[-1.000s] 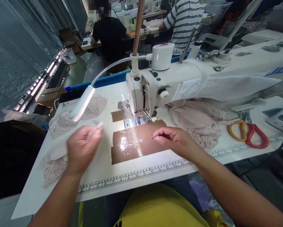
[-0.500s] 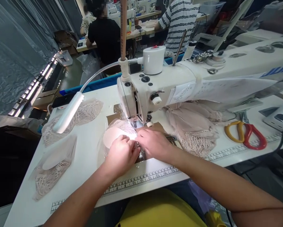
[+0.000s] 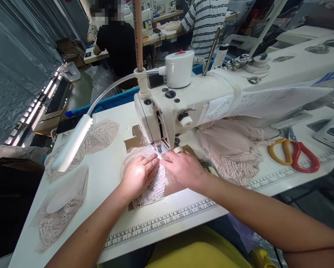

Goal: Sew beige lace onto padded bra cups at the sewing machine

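- Head view, surface: white table (image 3: 105,175) with a printed ruler (image 3: 156,224) along its near edge and brown patches (image 3: 176,185) below the sewing machine (image 3: 211,85).
- Room: two people in black (image 3: 115,44) and striped (image 3: 207,28) tops sit beyond, near a grey curtain (image 3: 22,56).
- Lace piece (image 3: 155,190): pale pink, openwork, brightly lit, lying flat by the presser foot.
- Left hand (image 3: 140,172): fingers together, pressing on the lace.
- Right hand (image 3: 185,169): fingertips bunched at its edge; cannot tell whether they pinch it.
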Demonstrator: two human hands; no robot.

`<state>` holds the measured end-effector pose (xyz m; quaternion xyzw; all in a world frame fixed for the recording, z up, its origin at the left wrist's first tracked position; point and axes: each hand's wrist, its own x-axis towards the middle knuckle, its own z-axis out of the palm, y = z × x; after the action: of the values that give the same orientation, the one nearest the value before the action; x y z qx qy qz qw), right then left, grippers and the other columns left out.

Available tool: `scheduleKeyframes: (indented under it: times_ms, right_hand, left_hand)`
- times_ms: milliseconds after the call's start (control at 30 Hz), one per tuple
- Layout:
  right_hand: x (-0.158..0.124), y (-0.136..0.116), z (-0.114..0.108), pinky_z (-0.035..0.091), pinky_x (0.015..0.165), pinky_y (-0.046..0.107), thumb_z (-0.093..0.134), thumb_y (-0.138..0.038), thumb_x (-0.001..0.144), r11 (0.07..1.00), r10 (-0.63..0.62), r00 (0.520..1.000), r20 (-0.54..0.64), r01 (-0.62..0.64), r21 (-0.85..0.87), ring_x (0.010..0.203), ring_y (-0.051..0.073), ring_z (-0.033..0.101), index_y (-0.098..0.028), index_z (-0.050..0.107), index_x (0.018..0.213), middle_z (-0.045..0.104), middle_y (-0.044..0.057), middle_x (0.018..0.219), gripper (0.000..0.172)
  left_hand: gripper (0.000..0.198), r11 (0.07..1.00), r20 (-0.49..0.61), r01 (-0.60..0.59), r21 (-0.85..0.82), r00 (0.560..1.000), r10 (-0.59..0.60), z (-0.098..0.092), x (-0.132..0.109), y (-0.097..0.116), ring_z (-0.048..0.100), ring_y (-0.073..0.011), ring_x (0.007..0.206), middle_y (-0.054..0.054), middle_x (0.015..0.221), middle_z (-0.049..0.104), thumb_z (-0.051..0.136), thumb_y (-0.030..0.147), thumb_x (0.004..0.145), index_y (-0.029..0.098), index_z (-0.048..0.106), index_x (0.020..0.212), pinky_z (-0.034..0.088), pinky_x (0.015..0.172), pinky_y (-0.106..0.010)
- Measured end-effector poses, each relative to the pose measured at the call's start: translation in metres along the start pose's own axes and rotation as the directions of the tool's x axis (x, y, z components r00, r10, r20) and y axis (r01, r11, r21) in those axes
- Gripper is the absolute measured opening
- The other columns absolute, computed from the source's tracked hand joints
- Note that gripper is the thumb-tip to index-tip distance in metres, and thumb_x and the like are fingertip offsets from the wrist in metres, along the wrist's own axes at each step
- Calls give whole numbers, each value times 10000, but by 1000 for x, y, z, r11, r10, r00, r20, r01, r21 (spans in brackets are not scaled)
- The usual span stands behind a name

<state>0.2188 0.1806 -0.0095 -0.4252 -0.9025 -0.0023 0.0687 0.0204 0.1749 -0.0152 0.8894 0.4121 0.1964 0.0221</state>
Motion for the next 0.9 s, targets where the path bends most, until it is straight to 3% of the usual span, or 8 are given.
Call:
scheduleKeyframes:
  times_ms: [533, 900]
  right_hand:
    - [8, -3, -4, 368, 659, 308, 456, -83, 869, 996, 71, 996, 47, -74, 54, 843, 215, 523, -155, 656, 1130, 661, 96, 913, 337]
    - [3, 4, 2, 302, 611, 299, 468, -25, 789, 991, 53, 999, -8, -52, 127, 779, 191, 504, -164, 657, 1126, 662, 68, 897, 410]
  left_hand:
    - [293, 999, 1, -46, -29, 999, 46, 5, 15, -16, 592, -228, 840, -102, 1216, 665, 498, 221, 922, 131, 682, 1132, 551, 715, -366]
    - [354, 997, 55, 62, -35, 997, -60, 5, 18, -16, 563, -231, 857, -155, 1081, 695, 417, 220, 940, 85, 653, 1167, 511, 782, -379]
